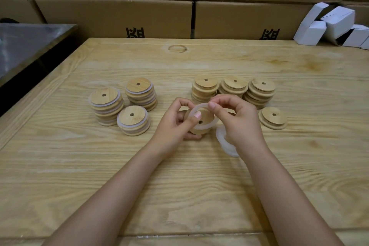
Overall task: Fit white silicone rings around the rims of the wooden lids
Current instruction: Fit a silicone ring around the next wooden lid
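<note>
A round wooden lid point(205, 116) with a small hole in its face is held above the middle of the wooden table point(199, 185), tilted so that its face turns towards the camera. A white silicone ring point(196, 107) lies loosely over the stepped side of this lid, encircling it but not seated evenly on the rim.

The left hand point(175, 122) grips the lid from the left, its thumb pressed on the lid's face and its fingers curled behind. The right hand point(237, 118) is just to the right of the lid and pinches the upper right part of the ring between thumb and forefinger, the other fingers curled.

Under the right wrist, touching the table, lies a loose pile of white silicone rings point(224, 143), partly hidden by the hand.

Left of the hands stand three stacks of ringed lids point(105, 106), white bands showing between the wood. Behind and to the right stand three stacks of bare lids point(233, 88), and a low stack of bare lids point(273, 118) sits apart at the far right.

Beyond the table rises a wall of brown cardboard boxes point(119, 16). Small white cartons point(335, 24) lie heaped at the upper right, and a grey metal surface point(26, 46) adjoins the table at the upper left.
</note>
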The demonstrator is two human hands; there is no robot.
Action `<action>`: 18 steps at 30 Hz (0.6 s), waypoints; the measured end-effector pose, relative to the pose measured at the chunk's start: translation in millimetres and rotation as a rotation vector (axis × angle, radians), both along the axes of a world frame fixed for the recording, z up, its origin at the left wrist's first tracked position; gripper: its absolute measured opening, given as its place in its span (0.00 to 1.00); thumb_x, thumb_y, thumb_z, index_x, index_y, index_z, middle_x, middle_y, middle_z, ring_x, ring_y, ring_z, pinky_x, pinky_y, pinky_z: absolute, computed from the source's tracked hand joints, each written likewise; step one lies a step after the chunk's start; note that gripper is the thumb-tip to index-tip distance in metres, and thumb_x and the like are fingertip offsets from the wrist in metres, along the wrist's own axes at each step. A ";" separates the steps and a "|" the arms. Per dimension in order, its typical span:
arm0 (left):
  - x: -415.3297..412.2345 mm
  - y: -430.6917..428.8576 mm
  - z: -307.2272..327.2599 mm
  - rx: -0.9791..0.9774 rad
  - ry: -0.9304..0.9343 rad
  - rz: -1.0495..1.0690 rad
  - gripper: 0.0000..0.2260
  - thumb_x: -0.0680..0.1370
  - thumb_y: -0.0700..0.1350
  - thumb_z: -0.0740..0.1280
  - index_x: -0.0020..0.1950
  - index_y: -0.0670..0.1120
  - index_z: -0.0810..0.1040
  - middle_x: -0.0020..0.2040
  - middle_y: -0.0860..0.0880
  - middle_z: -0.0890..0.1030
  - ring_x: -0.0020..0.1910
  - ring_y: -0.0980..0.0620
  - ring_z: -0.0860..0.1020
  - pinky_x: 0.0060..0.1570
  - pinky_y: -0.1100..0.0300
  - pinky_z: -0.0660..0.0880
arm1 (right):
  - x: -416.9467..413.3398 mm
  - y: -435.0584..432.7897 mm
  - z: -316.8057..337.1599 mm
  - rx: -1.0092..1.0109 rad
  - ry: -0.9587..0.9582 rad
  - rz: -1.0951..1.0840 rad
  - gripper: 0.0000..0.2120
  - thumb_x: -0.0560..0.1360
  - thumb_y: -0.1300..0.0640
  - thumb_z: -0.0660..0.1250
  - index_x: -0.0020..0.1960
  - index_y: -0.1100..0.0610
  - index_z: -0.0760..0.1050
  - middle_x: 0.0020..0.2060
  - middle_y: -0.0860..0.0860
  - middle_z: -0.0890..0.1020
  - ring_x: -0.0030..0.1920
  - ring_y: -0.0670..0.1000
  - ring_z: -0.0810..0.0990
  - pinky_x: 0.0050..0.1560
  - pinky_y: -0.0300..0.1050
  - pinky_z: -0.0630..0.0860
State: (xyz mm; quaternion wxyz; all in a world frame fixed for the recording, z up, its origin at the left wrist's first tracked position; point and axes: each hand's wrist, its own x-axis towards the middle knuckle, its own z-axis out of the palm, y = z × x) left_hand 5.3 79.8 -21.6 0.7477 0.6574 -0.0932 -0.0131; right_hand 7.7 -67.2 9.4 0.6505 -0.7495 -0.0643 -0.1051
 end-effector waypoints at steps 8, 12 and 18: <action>2.2 0.5 -3.7 0.096 -0.107 0.107 0.04 0.80 0.41 0.61 0.47 0.49 0.69 0.40 0.43 0.79 0.38 0.48 0.79 0.36 0.54 0.79 | 1.2 0.8 -6.1 -0.252 -0.018 -0.018 0.06 0.72 0.58 0.70 0.40 0.48 0.77 0.43 0.45 0.80 0.47 0.46 0.78 0.46 0.42 0.74; 2.1 2.1 -6.1 0.181 -0.192 0.135 0.04 0.80 0.43 0.61 0.46 0.51 0.69 0.37 0.44 0.76 0.36 0.48 0.71 0.36 0.51 0.70 | 2.1 2.7 -9.0 -0.332 -0.103 -0.047 0.03 0.73 0.59 0.69 0.42 0.52 0.79 0.42 0.43 0.79 0.47 0.45 0.78 0.46 0.38 0.73; 1.1 3.9 -7.5 0.260 -0.259 0.150 0.04 0.77 0.50 0.61 0.43 0.60 0.70 0.40 0.38 0.77 0.40 0.34 0.75 0.40 0.34 0.76 | 2.9 1.9 -10.3 -0.325 -0.121 -0.065 0.05 0.73 0.61 0.69 0.41 0.52 0.78 0.41 0.45 0.82 0.43 0.44 0.79 0.45 0.37 0.74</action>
